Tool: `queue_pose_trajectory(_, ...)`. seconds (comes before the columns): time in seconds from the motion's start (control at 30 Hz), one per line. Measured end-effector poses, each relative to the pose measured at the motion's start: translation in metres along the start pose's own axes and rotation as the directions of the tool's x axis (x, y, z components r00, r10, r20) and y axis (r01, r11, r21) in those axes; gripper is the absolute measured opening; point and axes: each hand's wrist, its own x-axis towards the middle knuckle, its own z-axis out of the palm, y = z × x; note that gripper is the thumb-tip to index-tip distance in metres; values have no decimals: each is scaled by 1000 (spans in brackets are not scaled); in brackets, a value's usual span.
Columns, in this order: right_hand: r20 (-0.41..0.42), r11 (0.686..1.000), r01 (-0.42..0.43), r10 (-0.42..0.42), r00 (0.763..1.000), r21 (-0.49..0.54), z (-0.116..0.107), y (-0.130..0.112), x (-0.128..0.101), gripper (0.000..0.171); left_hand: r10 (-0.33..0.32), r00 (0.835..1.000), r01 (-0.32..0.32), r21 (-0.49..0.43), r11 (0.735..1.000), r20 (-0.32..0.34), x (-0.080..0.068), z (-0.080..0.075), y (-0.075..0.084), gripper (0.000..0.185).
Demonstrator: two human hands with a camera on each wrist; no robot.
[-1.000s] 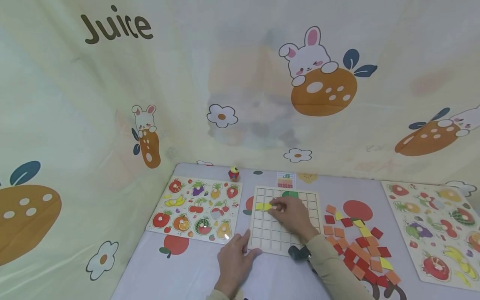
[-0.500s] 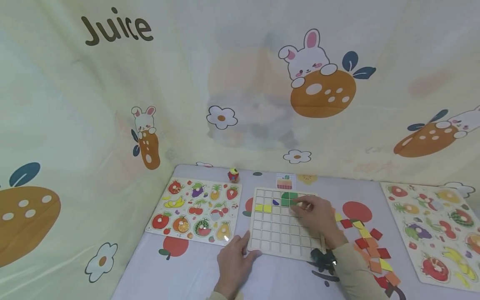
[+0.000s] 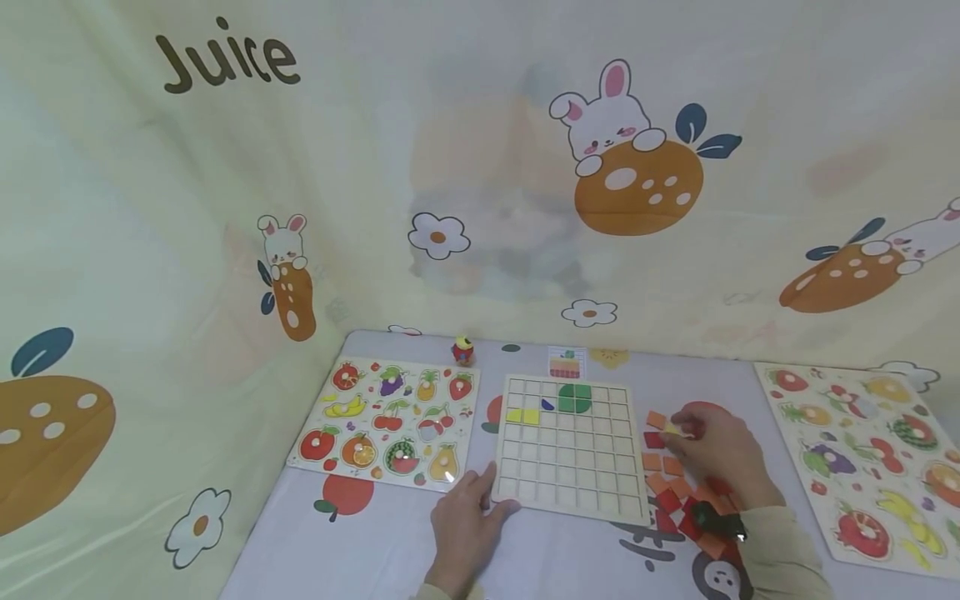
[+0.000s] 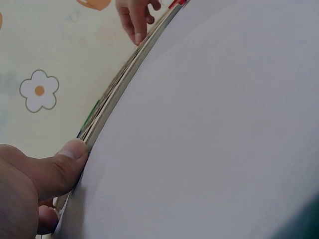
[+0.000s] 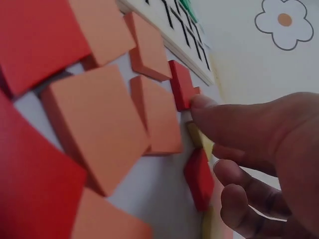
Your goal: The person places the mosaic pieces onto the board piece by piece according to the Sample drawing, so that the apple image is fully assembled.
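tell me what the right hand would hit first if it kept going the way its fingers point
Probably the yellow tile at the fingertips of the right hand, beside a red tile; whether they already touch is unclear.

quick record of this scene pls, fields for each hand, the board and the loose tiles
left hand: rests at the near left corner of the grid board, thumb on its edge
right hand: fingertips on a yellow tile in the loose tiles
grid board: two yellow tiles, a green shape, mostly unfilled
loose tiles: red, orange and yellow, right of the board
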Motion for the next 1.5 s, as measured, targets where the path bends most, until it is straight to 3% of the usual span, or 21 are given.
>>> queue_pose_trajectory(0.33, -5, 1000, -6, 6, 1000, -13, 6, -2, -2, 51, 3, 1000, -3, -3, 1000, -1, 0, 2, -1, 70)
queue_pose_trajectory(0.63, 28, 994, -8, 5, 1000, 113, 6, -6, -3, 45, 15, 1000, -15, -4, 1000, -9, 0, 4, -5, 70)
queue_pose_trajectory(0.97, -78, 972, -27, 47, 996, 234, 8, -12, -9, 48, 37, 998, -38, -23, 999, -49, -1, 4, -5, 69)
queue_pose_trajectory(1.2, -147, 944, -22, 75, 986, 330, 18, -19, -11, 50, 25, 999, -25, -16, 1000, -29, 0, 3, -4, 69)
queue_pose_trajectory(1.43, -67, 890, -23, 60, 996, 456, 27, -24, -12, 52, -1, 1000, 1, -1, 1000, -5, 1, 2, -3, 70)
queue_pose_trajectory(1.5, -80, 880, 0, 43, 996, 476, 31, -25, -11, 49, -3, 1000, 3, 2, 1000, -4, 1, 2, -2, 70)
